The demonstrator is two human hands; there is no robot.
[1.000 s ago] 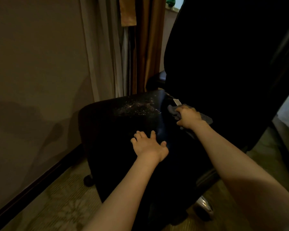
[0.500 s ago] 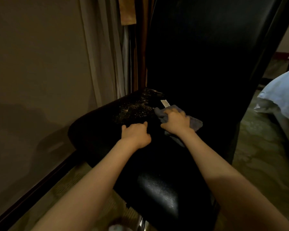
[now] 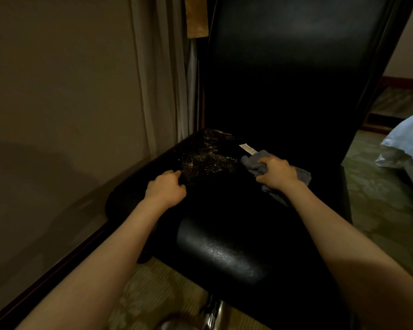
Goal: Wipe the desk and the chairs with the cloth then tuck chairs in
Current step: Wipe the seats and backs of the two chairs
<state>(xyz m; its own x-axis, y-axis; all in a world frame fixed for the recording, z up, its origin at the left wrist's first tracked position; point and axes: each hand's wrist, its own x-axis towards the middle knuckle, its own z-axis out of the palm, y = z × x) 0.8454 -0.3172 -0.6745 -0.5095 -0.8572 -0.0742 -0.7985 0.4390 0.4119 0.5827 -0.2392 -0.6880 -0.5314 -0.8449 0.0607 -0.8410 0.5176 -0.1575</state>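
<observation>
Fingers of my right hand (image 3: 275, 173) clamp the cloth (image 3: 302, 175) onto the chair seat (image 3: 224, 253), close to the backrest (image 3: 296, 67). My left hand (image 3: 166, 189) rests there curled and empty. The cloth looks soft and limp, best gripped wadded under the palm.

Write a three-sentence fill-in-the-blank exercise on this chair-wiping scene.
1. The right hand grips a grey ____.
2. The left hand rests, fingers curled, on the chair's ____.
3. The chair is ____ in colour.

Missing words: cloth; seat; black.
</observation>
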